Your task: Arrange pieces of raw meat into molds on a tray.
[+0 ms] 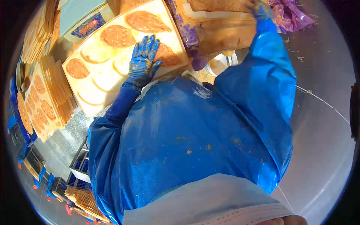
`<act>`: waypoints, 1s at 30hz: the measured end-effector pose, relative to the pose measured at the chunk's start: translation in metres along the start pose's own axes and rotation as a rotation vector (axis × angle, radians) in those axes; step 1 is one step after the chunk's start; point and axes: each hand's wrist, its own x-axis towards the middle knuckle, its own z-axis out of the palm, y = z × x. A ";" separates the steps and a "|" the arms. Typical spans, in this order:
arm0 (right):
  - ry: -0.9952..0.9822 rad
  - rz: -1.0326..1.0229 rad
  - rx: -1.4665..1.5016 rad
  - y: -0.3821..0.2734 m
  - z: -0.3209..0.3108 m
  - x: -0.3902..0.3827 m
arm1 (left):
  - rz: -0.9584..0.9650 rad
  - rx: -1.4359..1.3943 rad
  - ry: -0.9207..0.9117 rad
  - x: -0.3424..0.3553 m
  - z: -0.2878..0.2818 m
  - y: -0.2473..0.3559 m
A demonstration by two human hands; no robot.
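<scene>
On pale tray [98,98], left hand [143,62] in smeared blue glove lies flat, fingers spread, fingertips touching orange-brown patty [167,55]. More patties [117,36] sit on same tray. Right hand [260,9] reaches far up to brown block [225,33] beside purple film [289,15]; finger state cannot tell. Blue apron [187,138] spattered.

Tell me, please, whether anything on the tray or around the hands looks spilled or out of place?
Nothing looks spilled. The tray shows empty crescent smears beside the patties, and marinade coats the left glove and spatters the apron. The right hand reaches into a tub at the top edge.
</scene>
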 end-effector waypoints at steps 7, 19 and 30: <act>-0.639 0.022 -0.090 0.041 0.018 0.047 | -0.046 -0.020 0.001 -0.004 -0.003 -0.002; -0.919 0.003 -0.237 0.010 0.011 0.074 | 0.016 -0.132 0.173 -0.011 0.007 -0.013; -0.203 -0.364 0.964 -0.191 -0.094 0.026 | -0.183 -0.562 0.797 -0.041 -0.017 -0.040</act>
